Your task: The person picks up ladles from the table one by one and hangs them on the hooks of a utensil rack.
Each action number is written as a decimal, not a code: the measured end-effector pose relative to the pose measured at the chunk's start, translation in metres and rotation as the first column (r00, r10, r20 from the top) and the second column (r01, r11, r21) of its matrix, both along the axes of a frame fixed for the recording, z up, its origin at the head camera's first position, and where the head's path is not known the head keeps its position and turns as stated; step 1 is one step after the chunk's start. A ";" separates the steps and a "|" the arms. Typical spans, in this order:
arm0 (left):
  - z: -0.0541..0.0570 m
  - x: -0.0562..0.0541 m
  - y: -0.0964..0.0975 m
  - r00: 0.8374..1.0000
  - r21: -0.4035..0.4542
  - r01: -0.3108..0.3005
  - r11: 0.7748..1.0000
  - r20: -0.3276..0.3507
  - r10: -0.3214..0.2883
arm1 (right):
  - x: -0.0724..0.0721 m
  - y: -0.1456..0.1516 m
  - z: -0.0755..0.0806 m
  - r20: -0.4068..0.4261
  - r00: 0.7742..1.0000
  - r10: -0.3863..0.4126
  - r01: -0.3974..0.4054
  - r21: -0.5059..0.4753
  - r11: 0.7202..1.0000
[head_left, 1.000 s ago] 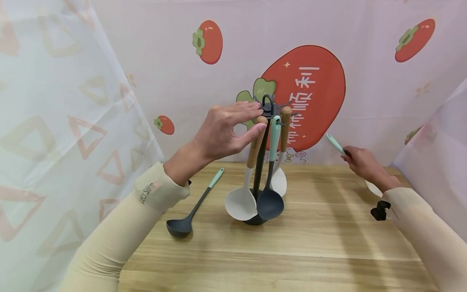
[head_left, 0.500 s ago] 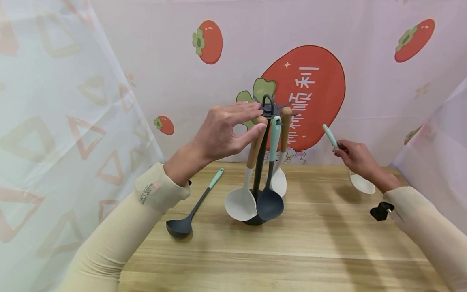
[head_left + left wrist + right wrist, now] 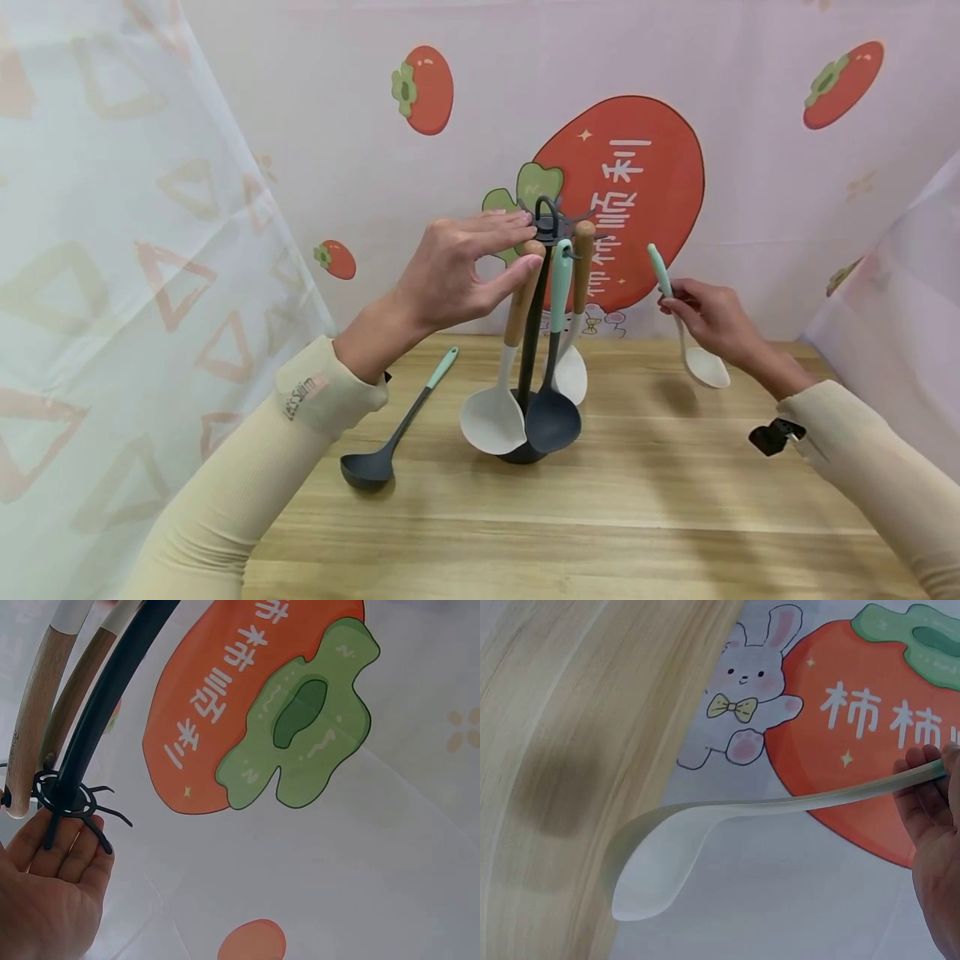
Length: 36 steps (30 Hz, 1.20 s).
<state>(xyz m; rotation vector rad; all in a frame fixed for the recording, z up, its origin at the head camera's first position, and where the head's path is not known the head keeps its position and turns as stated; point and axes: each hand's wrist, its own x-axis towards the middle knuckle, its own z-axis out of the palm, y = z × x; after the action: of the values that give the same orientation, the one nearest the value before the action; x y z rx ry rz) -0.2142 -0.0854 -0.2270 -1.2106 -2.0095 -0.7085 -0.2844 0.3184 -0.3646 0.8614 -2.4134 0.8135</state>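
Note:
A dark utensil stand with a ring of hooks (image 3: 553, 227) on top rises from the table. My left hand (image 3: 453, 271) rests its straight fingers against the hook ring, thumb beside a wooden handle. In the left wrist view those fingers (image 3: 71, 851) lie flat behind the hooks. Hanging there are a wooden-handled white ladle (image 3: 492, 421), a dark ladle (image 3: 553, 421) with a mint handle and, farther back, another wooden-handled white utensil (image 3: 573, 375). Off to the right, my right hand (image 3: 718, 318) pinches the mint handle of a white ladle (image 3: 664, 862), its bowl hanging above the table.
Left of the stand, a dark ladle (image 3: 367, 468) with a mint handle lies on the wooden table (image 3: 600, 533). A white cloth backdrop (image 3: 315, 108) printed with persimmons closes off the back, and similar cloth hangs at both sides.
My right hand has moved left with the white ladle, bringing its bowl into view from behind the wrist. The left hand stays at the hook ring.

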 end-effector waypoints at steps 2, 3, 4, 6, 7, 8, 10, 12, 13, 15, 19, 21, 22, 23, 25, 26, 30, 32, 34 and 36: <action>0.000 0.000 0.000 1.000 0.002 0.003 1.000 0.000 -0.003 | 0.002 -0.004 0.003 -0.008 1.000 0.009 -0.009 -0.009 1.000; 0.000 -0.001 0.000 1.000 0.003 0.003 1.000 0.000 -0.003 | 0.002 -0.006 0.003 -0.011 1.000 0.013 -0.013 -0.013 1.000; 0.000 -0.001 0.000 1.000 0.003 0.004 1.000 0.001 -0.004 | 0.003 -0.007 0.004 -0.015 1.000 0.019 -0.019 -0.020 1.000; 0.000 -0.001 0.000 1.000 0.004 0.006 1.000 0.003 -0.006 | 0.004 -0.010 0.006 -0.021 0.999 0.032 -0.032 -0.034 0.999; 0.000 -0.001 -0.001 1.000 0.003 0.006 1.000 0.003 -0.007 | 0.004 -0.012 0.007 -0.023 0.999 0.039 -0.040 -0.043 0.998; 0.000 -0.001 -0.001 1.000 0.003 0.007 1.000 0.004 -0.007 | 0.004 -0.013 0.007 -0.024 0.999 0.046 -0.047 -0.051 0.998; 0.000 -0.001 -0.001 1.000 0.002 0.008 1.000 0.005 -0.008 | 0.005 -0.016 0.009 -0.025 0.998 0.062 -0.063 -0.070 0.996; 0.000 -0.001 -0.001 1.000 0.001 0.009 1.000 0.006 -0.009 | 0.006 -0.018 0.011 -0.028 0.997 0.075 -0.077 -0.082 0.994; 0.000 -0.001 -0.001 1.000 0.001 0.010 1.000 0.008 -0.010 | 0.007 -0.020 0.012 -0.030 0.997 0.078 -0.080 -0.084 0.993; 0.000 -0.002 -0.002 1.000 0.001 0.010 1.000 0.012 -0.010 | 0.009 -0.023 0.014 -0.031 0.996 0.080 -0.082 -0.085 0.993; 0.000 -0.002 -0.002 1.000 0.004 0.012 1.000 0.021 -0.012 | 0.014 -0.030 0.021 -0.027 0.996 0.083 -0.085 -0.091 0.992; 0.000 -0.002 -0.002 1.000 0.008 0.017 1.000 0.023 -0.017 | 0.016 -0.034 0.024 -0.025 0.995 0.094 -0.096 -0.103 0.990; 0.000 -0.003 -0.002 1.000 0.010 0.020 1.000 0.024 -0.020 | 0.017 -0.035 0.025 -0.025 0.995 0.099 -0.101 -0.107 0.989; 0.000 -0.003 -0.002 0.999 0.013 0.023 1.000 0.024 -0.024 | 0.018 -0.036 0.026 -0.027 0.994 0.105 -0.107 -0.112 0.988; -0.001 -0.003 -0.002 0.999 0.018 0.030 0.999 0.024 -0.030 | 0.019 -0.039 0.028 -0.034 0.993 0.113 -0.116 -0.116 0.986; -0.001 -0.003 -0.002 0.999 0.020 0.031 0.999 0.023 -0.032 | 0.020 -0.040 0.028 -0.038 0.993 0.115 -0.119 -0.117 0.986; -0.002 -0.004 -0.002 0.999 0.027 0.038 0.999 0.019 -0.039 | 0.021 -0.046 0.033 -0.062 0.991 0.115 -0.122 -0.114 0.986; -0.002 -0.005 -0.002 0.999 0.031 0.041 0.999 0.019 -0.041 | 0.021 -0.048 0.036 -0.076 0.991 0.115 -0.123 -0.116 0.986; -0.002 -0.005 -0.002 0.999 0.034 0.042 0.999 0.021 -0.043 | 0.021 -0.051 0.039 -0.087 0.989 0.118 -0.128 -0.124 0.984; -0.002 -0.005 -0.002 0.999 0.034 0.044 0.998 0.024 -0.044 | 0.022 -0.054 0.042 -0.096 0.988 0.121 -0.133 -0.132 0.982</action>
<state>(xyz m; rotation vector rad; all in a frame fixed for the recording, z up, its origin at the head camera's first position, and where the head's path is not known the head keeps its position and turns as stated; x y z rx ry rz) -0.2196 -0.0874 -0.2290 -1.2352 -1.9885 -0.7797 -0.2625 0.2640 -0.3227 0.9832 -2.2156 0.9577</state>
